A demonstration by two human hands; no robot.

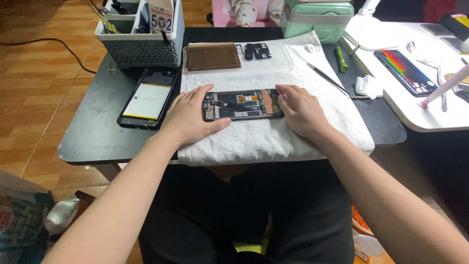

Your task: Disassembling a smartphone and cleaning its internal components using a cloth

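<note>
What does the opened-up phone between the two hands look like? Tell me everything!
The opened black phone lies flat and sideways on a white towel, its back cover off. Inside show dark boards, an orange-brown strip and small metal parts near both ends. The frame looks like black plastic. The left hand rests against its left end, thumb along the lower edge. The right hand touches its right end, fingertips at the upper corner.
</note>
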